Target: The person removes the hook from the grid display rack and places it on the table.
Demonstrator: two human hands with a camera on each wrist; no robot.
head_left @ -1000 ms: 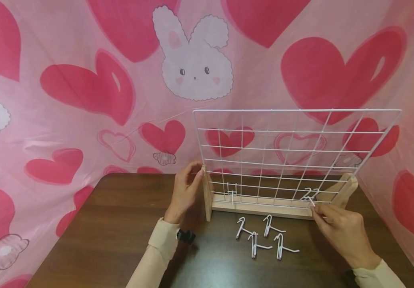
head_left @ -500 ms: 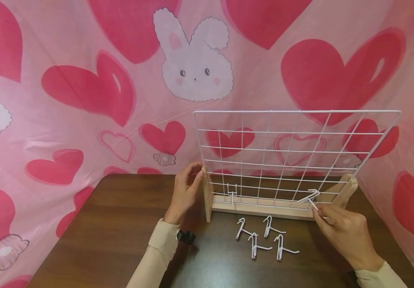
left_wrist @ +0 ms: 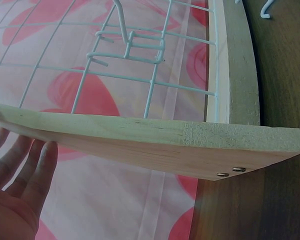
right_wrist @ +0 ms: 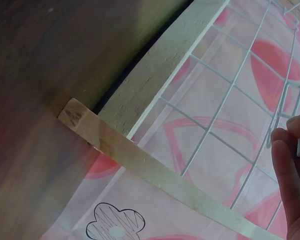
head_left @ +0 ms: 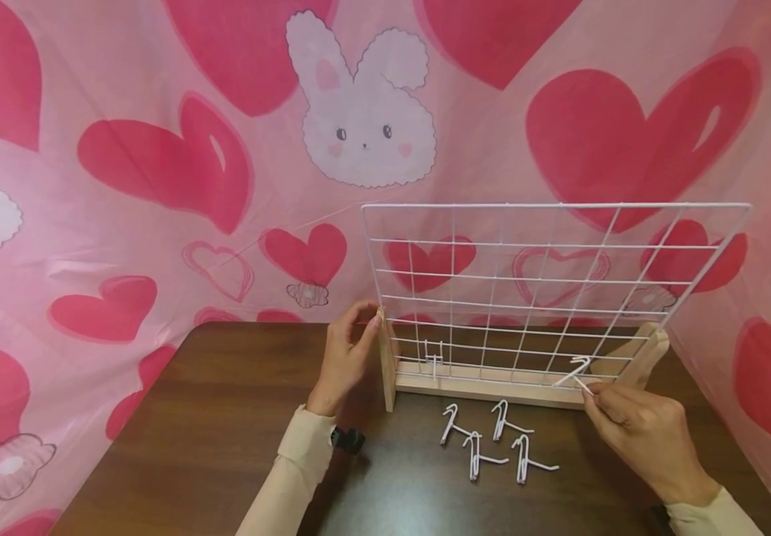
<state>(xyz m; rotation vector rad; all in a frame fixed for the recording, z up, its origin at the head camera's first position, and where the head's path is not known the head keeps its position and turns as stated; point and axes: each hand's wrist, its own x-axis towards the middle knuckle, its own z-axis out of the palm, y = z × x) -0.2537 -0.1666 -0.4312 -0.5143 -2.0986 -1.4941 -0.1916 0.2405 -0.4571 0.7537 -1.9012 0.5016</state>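
Note:
A white wire grid (head_left: 559, 204) leans back in a pale wooden stand. My left hand (head_left: 348, 353) holds the top of the stand's left side piece (head_left: 387, 372), thumb in front; the left wrist view shows its fingers (left_wrist: 42, 175) along that wood. Between thumb and forefinger, my right hand (head_left: 646, 428) pinches the peg of a white wire hook (head_left: 579, 368). This hook sits tilted against the lower right of the grid, its bent ends at the wires. Another white hook (left_wrist: 127, 56) hangs on the grid's lower left.
Several loose white hooks (head_left: 522, 459) lie on the dark wooden table (head_left: 224, 417) in front of the stand's bottom rail (head_left: 492, 387). The right side piece (head_left: 649, 353) stands behind my right hand. A pink heart-print cloth (head_left: 479, 134) hangs behind.
The hook in my right hand has turned: its two bent ends stood apart before and now line up closely at a slant. My left hand stays put on the side piece.

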